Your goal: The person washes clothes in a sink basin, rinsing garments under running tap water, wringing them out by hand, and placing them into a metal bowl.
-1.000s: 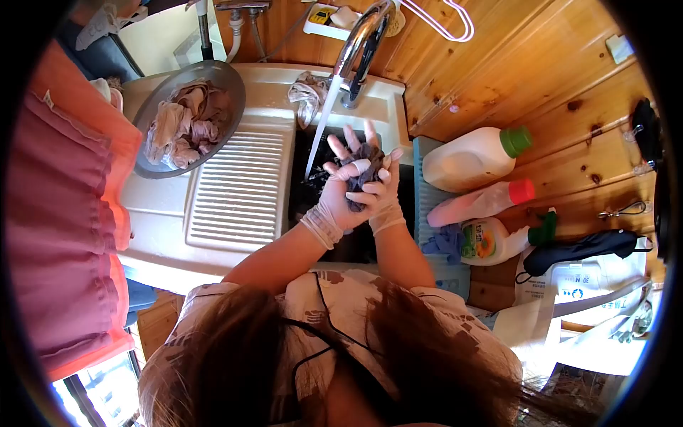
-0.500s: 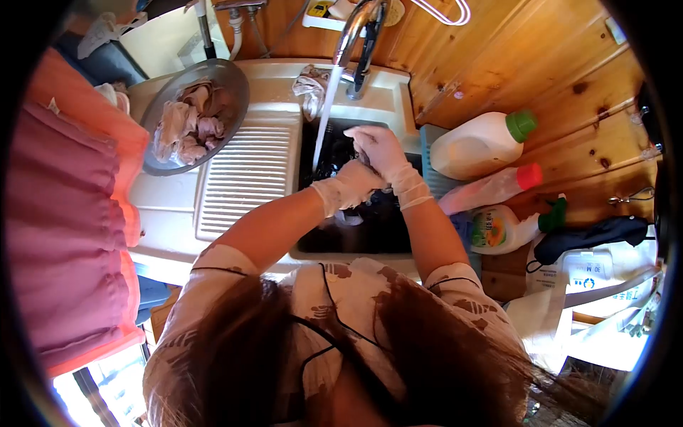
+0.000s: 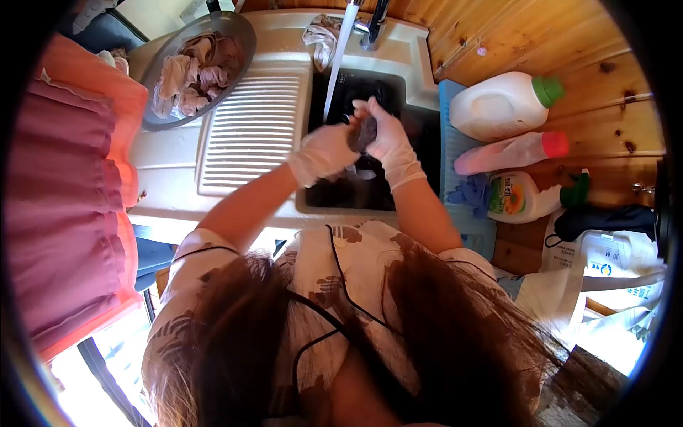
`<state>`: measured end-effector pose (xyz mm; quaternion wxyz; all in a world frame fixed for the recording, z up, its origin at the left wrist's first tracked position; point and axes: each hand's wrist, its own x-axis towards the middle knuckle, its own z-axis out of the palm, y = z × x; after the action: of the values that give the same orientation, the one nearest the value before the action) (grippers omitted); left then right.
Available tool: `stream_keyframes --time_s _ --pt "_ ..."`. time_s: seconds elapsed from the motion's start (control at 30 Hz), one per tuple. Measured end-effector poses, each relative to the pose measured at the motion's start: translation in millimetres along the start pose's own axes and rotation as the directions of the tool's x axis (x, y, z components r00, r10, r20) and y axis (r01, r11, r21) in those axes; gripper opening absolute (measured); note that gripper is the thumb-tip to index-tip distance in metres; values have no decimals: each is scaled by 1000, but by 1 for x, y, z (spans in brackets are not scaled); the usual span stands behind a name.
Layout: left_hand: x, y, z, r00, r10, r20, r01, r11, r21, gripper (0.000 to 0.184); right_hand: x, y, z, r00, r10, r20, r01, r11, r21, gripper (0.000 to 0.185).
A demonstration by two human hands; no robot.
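Observation:
My left hand and my right hand, both in thin translucent gloves, are over the sink basin. A small, dark grey wad of wet-looking cloth is squeezed between them, its shape partly covered by the fingers. The left hand is somewhat blurred. Water runs in a stream from the tap into the basin, left of my hands. Beneath them lie dark items in the basin, too dim to identify.
A ribbed drainboard adjoins the basin on the left, with a bowl of pale crumpled cloths. Along the right stand a white jug, a pink bottle and a spray bottle. A rag lies beside the tap.
The view has tilted and shifted, so the sink sits higher in it. My hands have changed their hold, and the dark cloth between them now shows more clearly.

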<state>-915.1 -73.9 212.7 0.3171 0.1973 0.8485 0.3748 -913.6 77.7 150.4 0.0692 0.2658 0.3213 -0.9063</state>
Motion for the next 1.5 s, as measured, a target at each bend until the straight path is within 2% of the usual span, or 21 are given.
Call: stream_keyframes --time_s 0.07,0.13,0.17,0.2,0.27,0.33,0.47,0.57,0.6,0.63,0.67,0.7,0.73,0.77,0.8,0.93,1.03,1.13,1.33,1.4,1.5 --pt "-14 -13 -41 991 64 -119 -34 971 235 45 -1 -14 2 999 -30 38 37 980 -196 30" --pt "-33 -28 -94 943 130 -307 -38 957 287 50 17 -2 -34 974 -19 226 174 700 -692 23" --pt "-45 -32 -122 882 158 -444 5 939 345 52 8 3 -40 965 116 236 122 600 -791 18" --pt "-61 -22 -147 822 42 -567 255 865 433 53 10 13 -52 955 217 204 93 433 -897 29" --pt "-62 -66 -195 594 362 -718 202 797 569 57 -2 41 -61 923 205 327 385 -437 -813 48" --pt "-69 -75 -217 541 338 -770 232 821 523 57 6 64 -67 974 183 131 207 -505 -838 68" --pt "-70 -70 -211 437 539 -720 350 635 688 50 56 132 -91 968 145 204 250 -589 -768 44" --pt "-61 -47 -177 438 619 -653 -121 760 639 39 50 124 -65 929 327 173 319 -473 -821 47" --pt "-54 -50 -159 407 639 -653 -95 741 665 34 47 117 -51 898 415 149 330 -406 -852 52" --pt "-57 -47 -145 567 521 -638 -249 847 470 32 65 130 -98 871 208 445 452 13 -892 34" --pt "-58 -51 -137 731 377 -569 -252 924 288 32 10 71 -10 935 317 156 247 -271 -930 45" --pt "-55 -57 -129 862 237 -448 -215 972 100 33 8 52 -5 831 476 288 194 238 -952 44" --pt "-46 -69 -115 907 145 -395 -176 983 -43 38 5 33 0 790 424 444 211 491 -845 44" --pt "-28 -92 -106 937 238 -255 -277 952 -127 43 1 14 5 726 360 587 196 709 -677 45" --pt "-23 -83 -96 923 298 -245 -328 940 -92 48 -3 -2 19 701 186 688 391 707 -589 48" --pt "23 -73 -37 882 310 -354 -463 707 -535 54 9 -43 39 728 255 636 234 780 -580 45" --pt "41 -56 -51 961 132 -245 -275 573 -772 44 -1 -60 56 871 110 480 285 683 -673 37" --pt "41 -60 -76 917 154 -368 -325 823 -466 31 24 -66 46 949 -112 294 294 652 -699 24" --pt "45 -63 -101 961 23 -277 -254 476 -842 24 43 -55 28 996 -70 60 90 879 -469 21" --pt "43 -52 -100 972 61 -226 -233 300 -925 25 33 -56 35 981 51 188 19 937 -350 28" --pt "64 -57 -98 973 96 -212 -232 472 -850 23 30 -54 46 923 202 329 -43 901 -432 25"
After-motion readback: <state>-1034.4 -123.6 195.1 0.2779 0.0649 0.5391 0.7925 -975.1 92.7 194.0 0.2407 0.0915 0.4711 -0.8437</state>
